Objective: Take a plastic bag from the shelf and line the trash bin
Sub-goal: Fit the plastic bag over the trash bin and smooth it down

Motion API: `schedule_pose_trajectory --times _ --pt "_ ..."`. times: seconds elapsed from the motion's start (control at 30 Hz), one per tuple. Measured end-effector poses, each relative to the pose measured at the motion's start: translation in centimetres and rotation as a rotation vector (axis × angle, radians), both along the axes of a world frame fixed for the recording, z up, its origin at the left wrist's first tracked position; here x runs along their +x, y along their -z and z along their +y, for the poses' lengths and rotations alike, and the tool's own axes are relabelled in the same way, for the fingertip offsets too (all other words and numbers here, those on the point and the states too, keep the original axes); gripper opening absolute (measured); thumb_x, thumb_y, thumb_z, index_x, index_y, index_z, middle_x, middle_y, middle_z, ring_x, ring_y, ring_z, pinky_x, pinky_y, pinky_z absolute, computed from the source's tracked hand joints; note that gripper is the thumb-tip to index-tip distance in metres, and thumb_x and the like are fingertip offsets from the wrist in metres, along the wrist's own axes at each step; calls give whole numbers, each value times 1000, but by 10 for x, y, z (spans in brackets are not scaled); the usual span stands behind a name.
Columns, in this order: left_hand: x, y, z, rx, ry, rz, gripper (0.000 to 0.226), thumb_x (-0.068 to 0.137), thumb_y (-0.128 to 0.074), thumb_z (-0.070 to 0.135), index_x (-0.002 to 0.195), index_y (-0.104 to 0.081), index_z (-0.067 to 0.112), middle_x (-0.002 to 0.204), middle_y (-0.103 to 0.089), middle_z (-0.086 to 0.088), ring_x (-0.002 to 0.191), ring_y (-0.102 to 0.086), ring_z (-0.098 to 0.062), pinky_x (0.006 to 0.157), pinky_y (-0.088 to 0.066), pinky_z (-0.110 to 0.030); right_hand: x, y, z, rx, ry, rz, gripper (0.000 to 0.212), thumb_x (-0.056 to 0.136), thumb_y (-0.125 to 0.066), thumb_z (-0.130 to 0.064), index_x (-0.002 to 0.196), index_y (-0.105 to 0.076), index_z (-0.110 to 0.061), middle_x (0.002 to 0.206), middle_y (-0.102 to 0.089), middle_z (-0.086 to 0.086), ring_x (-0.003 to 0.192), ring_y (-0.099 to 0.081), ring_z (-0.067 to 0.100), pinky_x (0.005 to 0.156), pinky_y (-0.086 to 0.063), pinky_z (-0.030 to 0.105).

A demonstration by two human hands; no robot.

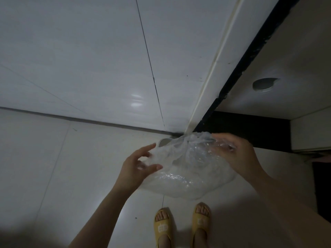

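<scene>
The right hand (pixel 236 154), on the forearm closest to the lens, curls its fingers into the upper right edge of the clear plastic bag (pixel 188 178), while the left hand (pixel 138 165) pinches the bag's left edge between thumb and spread fingers. The crumpled bag hangs between them in the air above the pale tiled floor (pixel 71 167), near the corner where the floor meets the white wall (pixel 80 59). Below it stand two feet in yellow slippers (pixel 162 228).

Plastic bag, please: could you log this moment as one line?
plastic bag: clear, crumpled | left hand: pinches bag edge | right hand: grips bag
</scene>
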State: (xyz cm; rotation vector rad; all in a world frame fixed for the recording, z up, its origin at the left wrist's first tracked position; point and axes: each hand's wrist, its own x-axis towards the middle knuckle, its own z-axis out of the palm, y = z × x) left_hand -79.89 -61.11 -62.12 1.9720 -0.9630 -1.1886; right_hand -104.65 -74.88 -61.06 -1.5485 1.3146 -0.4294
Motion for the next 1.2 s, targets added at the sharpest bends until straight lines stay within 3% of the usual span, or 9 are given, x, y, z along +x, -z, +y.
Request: schedule_pose_trajectory --times 0.07,0.17,0.37,0.6,0.77,0.93,1.07,1.13,1.2 --pt "1 0 -2 -25 54 -165 37 66 -79 30 89 -59 50 94 -62 18 66 -59 -7 58 -45 -9 -2 2 -2 -79 -12 32 32 74 -74 -7 106 -68 -12 97 -71 4 89 -64 9 72 -48 6" --pt "8 4 0 -13 39 -267 23 68 -79 30 74 -60 42 80 -64 18 68 -59 -2 57 -40 -10 -9 4 -4 -149 -27 62 25 75 -73 -8 100 -70 -12 90 -71 2 83 -65 10 71 -48 7" --pt "27 14 14 -17 -240 -352 23 70 -78 28 66 -56 25 69 -64 11 64 -61 -3 53 -39 -13 -32 15 -5 -232 6 140 18 75 -73 -6 91 -71 -13 72 -68 -4 64 -63 -3 56 -48 8" --pt "42 25 39 23 -376 -418 23 71 -78 26 76 -58 17 77 -64 0 67 -60 -18 55 -41 -20 -48 31 2 -177 99 144 19 77 -71 -7 94 -71 -16 72 -67 -3 65 -62 -8 41 -45 8" --pt "38 29 47 13 -312 -492 36 65 -82 18 96 -64 11 93 -61 -6 79 -62 -23 68 -42 -28 -57 38 7 -264 78 239 19 76 -72 -6 95 -70 -7 84 -69 9 62 -61 3 50 -46 12" --pt "24 26 28 -65 -102 -523 70 56 -87 21 118 -59 8 103 -49 0 86 -53 -14 78 -43 -28 -44 34 8 -246 -53 247 42 74 -74 -5 113 -62 -13 93 -58 0 80 -56 17 70 -37 1" --pt "16 24 13 -82 -179 -455 56 63 -75 45 108 -67 12 95 -57 4 85 -57 -13 77 -42 -22 -32 32 5 -171 -167 223 45 81 -66 -9 120 -56 -29 93 -45 -2 79 -47 10 70 -36 12" --pt "14 25 7 -116 -216 -428 39 67 -74 40 97 -70 15 87 -61 3 82 -61 -13 76 -43 -19 -26 31 4 -169 -205 229 42 82 -66 -18 120 -56 -32 94 -43 2 75 -44 7 68 -34 9" --pt "14 25 3 -132 -231 -417 27 69 -79 23 93 -68 20 83 -62 2 80 -62 -15 74 -46 -20 -20 31 3 -246 -280 315 43 83 -64 -27 125 -54 -31 94 -42 2 75 -43 11 66 -37 21"
